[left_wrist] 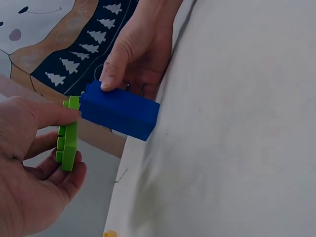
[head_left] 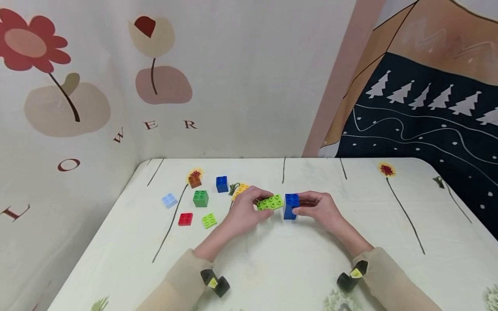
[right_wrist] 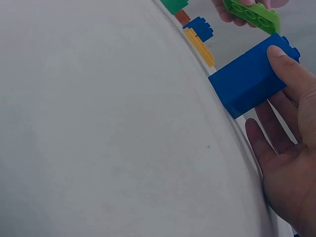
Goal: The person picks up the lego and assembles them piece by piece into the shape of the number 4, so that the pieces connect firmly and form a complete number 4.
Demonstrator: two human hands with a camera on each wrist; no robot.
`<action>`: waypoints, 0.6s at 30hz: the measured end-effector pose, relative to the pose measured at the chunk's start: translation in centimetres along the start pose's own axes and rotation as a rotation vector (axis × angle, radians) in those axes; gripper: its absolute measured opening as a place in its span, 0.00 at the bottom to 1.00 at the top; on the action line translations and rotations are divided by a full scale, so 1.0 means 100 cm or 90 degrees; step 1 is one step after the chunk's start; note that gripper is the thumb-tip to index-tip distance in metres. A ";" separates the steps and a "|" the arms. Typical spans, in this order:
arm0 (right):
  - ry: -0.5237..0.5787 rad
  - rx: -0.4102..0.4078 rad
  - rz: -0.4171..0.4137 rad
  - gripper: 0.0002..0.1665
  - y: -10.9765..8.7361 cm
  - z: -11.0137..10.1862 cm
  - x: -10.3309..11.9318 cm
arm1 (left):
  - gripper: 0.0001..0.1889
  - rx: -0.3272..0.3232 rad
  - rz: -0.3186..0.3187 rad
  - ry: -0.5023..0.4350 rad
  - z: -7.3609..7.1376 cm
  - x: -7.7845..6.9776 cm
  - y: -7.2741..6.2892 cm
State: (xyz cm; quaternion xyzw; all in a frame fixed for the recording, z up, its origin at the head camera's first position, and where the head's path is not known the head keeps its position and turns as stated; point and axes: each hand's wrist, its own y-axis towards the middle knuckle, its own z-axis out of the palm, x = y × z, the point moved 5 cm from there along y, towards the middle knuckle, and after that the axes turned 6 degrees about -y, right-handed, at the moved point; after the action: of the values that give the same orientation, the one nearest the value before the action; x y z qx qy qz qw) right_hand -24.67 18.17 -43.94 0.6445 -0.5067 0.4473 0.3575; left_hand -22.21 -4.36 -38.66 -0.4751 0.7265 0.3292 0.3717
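A lime-green building brick point(head_left: 274, 201), flat and long with studs, is pinched between the thumb and fingers of my left hand point(head_left: 244, 208). My right hand point(head_left: 324, 211) grips a tall blue brick stack point(head_left: 289, 208); a seam in the right wrist view shows two blocks, one on the other. In the left wrist view, the stack's point(left_wrist: 121, 111) studded end lies right beside the lime-green brick point(left_wrist: 71, 136); whether they touch I cannot tell. Partly hidden behind my left hand is a yellow brick point(head_left: 240, 188).
Left of my hands, loose bricks lie on the white table point(head_left: 256, 268): brown point(head_left: 194, 181), blue point(head_left: 221, 184), green point(head_left: 200, 198), light blue point(head_left: 169, 200), red point(head_left: 185, 219) and small lime-green point(head_left: 209, 220). Behind the table hangs a printed curtain point(head_left: 249, 86).
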 end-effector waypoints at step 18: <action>0.016 0.008 -0.014 0.24 0.001 0.000 -0.001 | 0.21 0.061 0.023 -0.049 0.013 -0.010 0.023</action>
State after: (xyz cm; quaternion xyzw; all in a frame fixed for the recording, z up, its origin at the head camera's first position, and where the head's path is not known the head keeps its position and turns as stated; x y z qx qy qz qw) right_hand -24.74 18.16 -44.04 0.6465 -0.4925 0.4546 0.3645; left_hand -23.83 -2.05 -38.21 -0.4305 0.7350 0.3185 0.4159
